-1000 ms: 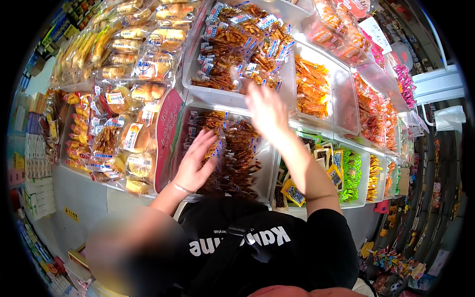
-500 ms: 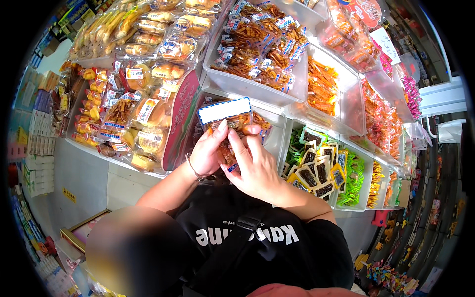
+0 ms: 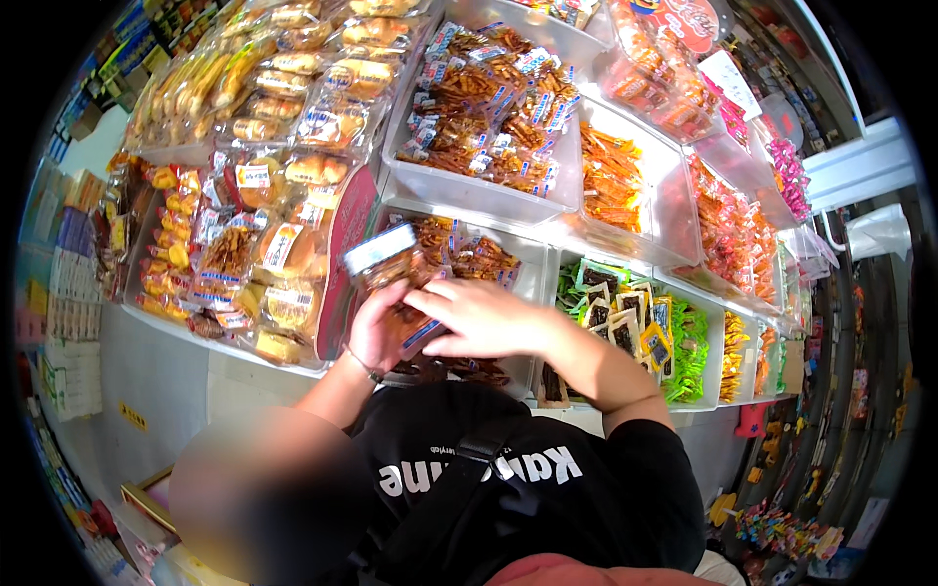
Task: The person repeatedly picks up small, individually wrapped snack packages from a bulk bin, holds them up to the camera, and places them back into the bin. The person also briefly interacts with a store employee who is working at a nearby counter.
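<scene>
A clear snack packet with a white, blue-edged top band and brown strips inside is tilted in front of me. My left hand, with a bracelet at the wrist, is closed round its lower left side. My right hand is slightly smeared by motion, its fingers stretched out over the packet's right side, thumb apart from them; how firmly they touch is hidden. Below and behind both hands is a pale plastic bin with similar brown snack packets.
Left of my hands, packaged breads fill a display with a pink edge panel. Beyond stands a bin of brown snack packets, beside orange strips. To the right lie black-and-cream packets and green-wrapped ones.
The packet and both hands have shifted left, and the packet's top has tipped. My right fingers have straightened across it. More packets in the bin behind now show.
</scene>
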`<state>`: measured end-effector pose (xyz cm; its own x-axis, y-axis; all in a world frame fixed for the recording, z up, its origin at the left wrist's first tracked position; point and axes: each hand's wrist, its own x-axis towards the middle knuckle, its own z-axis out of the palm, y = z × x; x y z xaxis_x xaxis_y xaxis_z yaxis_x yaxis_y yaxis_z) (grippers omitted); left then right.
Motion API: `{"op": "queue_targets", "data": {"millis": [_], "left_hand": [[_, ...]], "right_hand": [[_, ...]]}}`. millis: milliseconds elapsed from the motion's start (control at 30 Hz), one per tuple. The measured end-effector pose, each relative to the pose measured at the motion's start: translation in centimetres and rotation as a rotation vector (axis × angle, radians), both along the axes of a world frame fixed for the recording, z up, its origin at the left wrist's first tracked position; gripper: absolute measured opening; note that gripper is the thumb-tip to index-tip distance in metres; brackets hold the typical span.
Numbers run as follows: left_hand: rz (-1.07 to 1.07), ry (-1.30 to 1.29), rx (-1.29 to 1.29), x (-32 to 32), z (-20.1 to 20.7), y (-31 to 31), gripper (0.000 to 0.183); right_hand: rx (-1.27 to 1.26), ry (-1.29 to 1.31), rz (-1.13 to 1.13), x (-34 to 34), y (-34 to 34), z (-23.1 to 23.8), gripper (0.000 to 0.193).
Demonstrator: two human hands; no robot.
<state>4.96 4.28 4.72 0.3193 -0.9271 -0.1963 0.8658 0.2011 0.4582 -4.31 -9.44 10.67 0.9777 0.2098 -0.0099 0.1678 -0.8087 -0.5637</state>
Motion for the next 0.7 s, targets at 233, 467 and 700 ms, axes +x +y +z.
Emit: {"op": "queue_targets", "data": {"millis": [233,467,700], "left_hand": [[-0.014,-0.029,-0.015,0.2,-2.2,1.0,0.042],[-0.025,-0.067,-0.016,0.7,-1.7,0.0,0.045],[-0.093,-0.102,-0.044,0.8,-1.4,-0.5,0.046]], "right_hand": [[-0.137,-0.12,-0.65,11.6,-12.1,-4.6,0.023],[-0.36,0.175,-0.575,18.1,-13.6,-7.6,0.028],[-0.312,-0.124,-0.819,17.2,-12.4,-5.5,0.016]]}}
